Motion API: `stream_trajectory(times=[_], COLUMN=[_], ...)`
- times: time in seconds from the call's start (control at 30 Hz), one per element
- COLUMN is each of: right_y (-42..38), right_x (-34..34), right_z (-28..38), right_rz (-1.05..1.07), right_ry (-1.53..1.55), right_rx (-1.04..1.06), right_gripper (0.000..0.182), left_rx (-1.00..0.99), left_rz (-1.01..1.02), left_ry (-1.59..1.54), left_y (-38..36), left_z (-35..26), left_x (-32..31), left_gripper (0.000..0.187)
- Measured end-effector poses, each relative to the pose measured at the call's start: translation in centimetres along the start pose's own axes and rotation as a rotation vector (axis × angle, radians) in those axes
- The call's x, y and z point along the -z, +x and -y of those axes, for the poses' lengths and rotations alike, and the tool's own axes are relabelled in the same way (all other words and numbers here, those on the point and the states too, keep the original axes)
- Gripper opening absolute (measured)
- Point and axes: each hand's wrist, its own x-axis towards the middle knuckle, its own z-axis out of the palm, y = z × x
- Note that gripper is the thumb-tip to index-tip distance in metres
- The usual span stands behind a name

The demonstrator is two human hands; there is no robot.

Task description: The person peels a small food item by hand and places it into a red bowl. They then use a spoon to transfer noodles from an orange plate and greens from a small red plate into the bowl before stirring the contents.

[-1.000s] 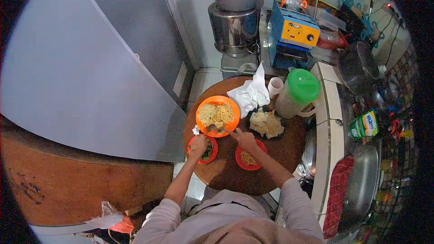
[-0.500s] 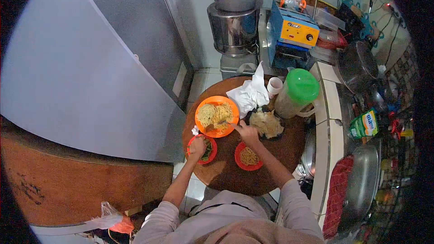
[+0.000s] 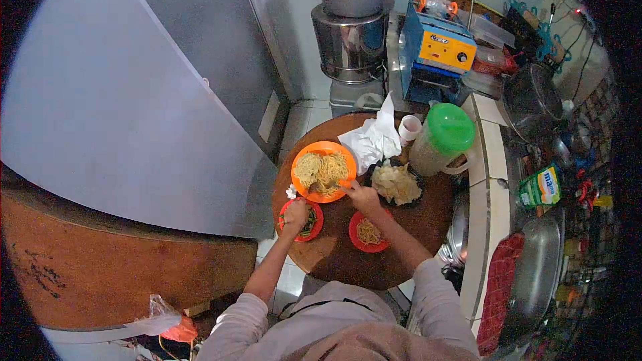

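Noodles (image 3: 329, 168) lie in two mounds on an orange plate (image 3: 295, 185). My left hand (image 3: 295, 214) is closed above a red bowl (image 3: 317, 230) of green vegetables. It grips what looks like a thin utensil, whose dark end (image 3: 313, 188) reaches the plate's lower left. At the plate's lower right, my right hand (image 3: 362, 196) is closed around a utensil whose kind is too small to tell, its tip by the noodles. A second red bowl (image 3: 366, 247), with brownish noodle-like strands, sits below my right wrist. Pale crackers (image 3: 396, 183) lie on dark plastic to the right.
Behind the plate on the round table (image 3: 348, 271) stand crumpled white paper (image 3: 372, 142), a cup (image 3: 409, 128) and a green-lidded pitcher (image 3: 449, 128). A tiled counter edge (image 3: 477, 227) borders the right. A grey panel (image 3: 134, 127) rises on the left.
My right hand stays by the plate's lower right, its utensil shifted slightly. My left hand has turned a little over the vegetable bowl. The whole view has shifted slightly.
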Motion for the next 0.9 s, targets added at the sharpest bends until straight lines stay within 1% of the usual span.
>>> stream_trajectory(times=[0.07,0.13,0.23,0.3,0.33,0.4,0.43,0.5,0.53,0.6,0.63,0.7,0.77,0.83,0.9], right_y=[-0.3,-0.5,-0.5,-0.1,-0.1,0.1,0.2,0.5,0.7,1.3,1.6,2.3,3.2,3.7,4.0], right_x=[1.0,1.9,2.1,2.1,2.5,3.3,3.3,3.3,3.5,4.4,4.9,5.8,6.0,5.5,3.8], right_z=[-0.4,-0.7,-1.2,-1.1,-0.9,-0.5,-0.5,-0.7,-0.7,-0.6,-0.3,0.5,1.0,1.3,1.5], right_rz=[0.007,0.014,0.071,0.141,0.142,0.091,0.093,0.042,0.042,0.079,0.078,0.174,0.178,0.180,0.276], right_ry=[-0.028,-0.056,-0.087,-0.015,-0.015,0.093,0.093,0.153,0.152,0.110,0.109,0.065,0.073,0.082,0.134], right_rx=[0.007,0.013,-0.038,-0.113,-0.114,-0.255,-0.254,-0.306,-0.307,-0.329,-0.329,-0.416,-0.456,-0.497,-0.550], right_gripper=[0.040,0.041,0.042,0.043,0.043,0.039,0.039,0.029,0.029,0.019,0.019,0.016,0.015,0.016,0.020], left_rx=[0.017,0.061,0.039,0.013,-0.014,-0.001,0.014,0.015,0.014,0.014,0.018,-0.014,-0.048,0.014,-0.007], left_rz=[0.011,-0.019,-0.023,-0.048,-0.071,-0.062,-0.055,-0.027,0.000,0.024,0.048,0.010,-0.029,0.146,0.173], left_ry=[0.003,-0.017,-0.019,-0.038,-0.059,-0.062,-0.062,-0.039,-0.013,-0.009,-0.006,-0.012,-0.018,0.073,0.077], left_y=[-0.3,-0.3,-0.5,-0.7,-0.8,-0.9,-1.0,-1.5,-1.7,-2.2,-2.3,-1.9,-1.0,-0.3,-0.3], left_z=[-0.7,-1.0,-0.9,-0.8,-0.8,-1.0,-1.2,-2.1,-2.8,-4.1,-4.4,-4.0,-3.4,-3.2,-3.2], left_x=[1.0,1.0,1.0,1.1,1.0,1.1,1.3,2.1,3.0,4.8,5.3,4.3,2.6,1.8,1.7], left_gripper=[0.017,0.017,0.017,0.017,0.018,0.018,0.018,0.018,0.019,0.019,0.019,0.021,0.023,0.027,0.028])
